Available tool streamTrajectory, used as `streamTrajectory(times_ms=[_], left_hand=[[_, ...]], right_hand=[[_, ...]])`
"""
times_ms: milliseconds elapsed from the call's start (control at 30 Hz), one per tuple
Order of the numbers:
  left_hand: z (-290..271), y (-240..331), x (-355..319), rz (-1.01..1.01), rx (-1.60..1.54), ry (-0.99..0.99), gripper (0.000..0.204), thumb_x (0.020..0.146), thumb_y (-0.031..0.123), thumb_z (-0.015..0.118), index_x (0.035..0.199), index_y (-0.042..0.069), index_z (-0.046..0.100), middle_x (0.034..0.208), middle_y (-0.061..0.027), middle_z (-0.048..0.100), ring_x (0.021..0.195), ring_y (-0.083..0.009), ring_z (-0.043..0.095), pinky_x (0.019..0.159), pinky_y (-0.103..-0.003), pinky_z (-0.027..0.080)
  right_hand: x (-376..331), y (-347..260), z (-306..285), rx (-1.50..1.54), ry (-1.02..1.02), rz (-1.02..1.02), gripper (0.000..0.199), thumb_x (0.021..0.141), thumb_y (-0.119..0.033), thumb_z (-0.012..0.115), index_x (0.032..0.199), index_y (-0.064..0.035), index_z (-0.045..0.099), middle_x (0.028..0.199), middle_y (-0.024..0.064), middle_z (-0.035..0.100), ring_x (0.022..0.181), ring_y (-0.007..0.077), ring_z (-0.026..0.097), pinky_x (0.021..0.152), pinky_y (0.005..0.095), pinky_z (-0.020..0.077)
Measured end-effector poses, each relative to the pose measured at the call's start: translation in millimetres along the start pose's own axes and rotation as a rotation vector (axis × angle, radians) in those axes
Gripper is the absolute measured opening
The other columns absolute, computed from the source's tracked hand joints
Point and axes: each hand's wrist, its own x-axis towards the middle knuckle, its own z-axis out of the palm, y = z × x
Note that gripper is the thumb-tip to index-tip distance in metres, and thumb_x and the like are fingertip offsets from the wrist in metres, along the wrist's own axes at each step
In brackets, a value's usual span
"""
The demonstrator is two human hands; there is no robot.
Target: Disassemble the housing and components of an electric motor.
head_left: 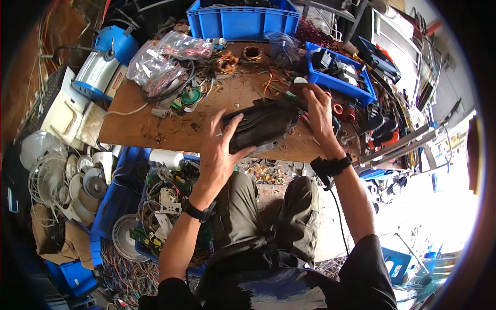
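Note:
A dark, dusty motor housing [262, 124] lies on its side near the front edge of a wooden table [155, 132]. My left hand [219, 150] grips its near left end, thumb and fingers spread around it. My right hand [316, 111] presses on its far right end, where a green-handled tool [295, 98] and some coloured wires show; whether that hand grips the tool is unclear. Both wrists wear dark bands.
Clear plastic bags of parts [160, 59], copper windings [227, 61] and cables litter the table's back. A big blue crate [243, 20] stands behind, a small blue bin [338, 70] at right. Fan parts [67, 175] and a crate of scrap electronics [165, 201] lie on the floor at left.

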Motion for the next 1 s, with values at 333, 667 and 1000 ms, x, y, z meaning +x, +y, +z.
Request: streamTrajectory(times_ms=[333,667,1000], left_hand=[[-3.9,-0.3,15.3,0.012,0.02,-0.125,0.083,0.08,0.03,0.098,0.154,0.02,0.061,0.159,-0.0187,0.047,0.144,-0.0399,0.053,0.117,-0.053,0.052],[-3.7,25.8,53.5,0.193,0.645,-0.304,0.097,0.079,0.068,0.088,0.155,0.014,0.059,0.159,-0.0183,0.056,0.149,-0.0436,0.05,0.128,-0.068,0.029],[-0.9,31.9,81.5,0.112,0.56,-0.541,0.093,0.081,0.061,0.088,0.138,-0.008,0.065,0.129,-0.0287,0.073,0.113,-0.0453,0.074,0.104,-0.053,0.057]], right_hand=[[-48.1,40.4,-9.9,0.22,-0.183,0.044,0.049,0.106,-0.005,0.049,0.154,0.0045,0.055,0.15,0.0146,0.064,0.139,0.0213,0.059,0.12,0.0353,0.0425],[-188.9,56.7,-58.7,0.495,-0.193,0.195,0.043,0.105,-0.001,0.053,0.147,0.0023,0.062,0.139,0.0146,0.072,0.131,0.0213,0.066,0.116,0.037,0.0495],[-284.3,68.8,-93.4,0.543,-0.312,0.463,0.03,0.108,-0.004,0.055,0.132,0.0069,0.069,0.124,0.0128,0.077,0.12,0.0192,0.071,0.109,0.0338,0.0531]])
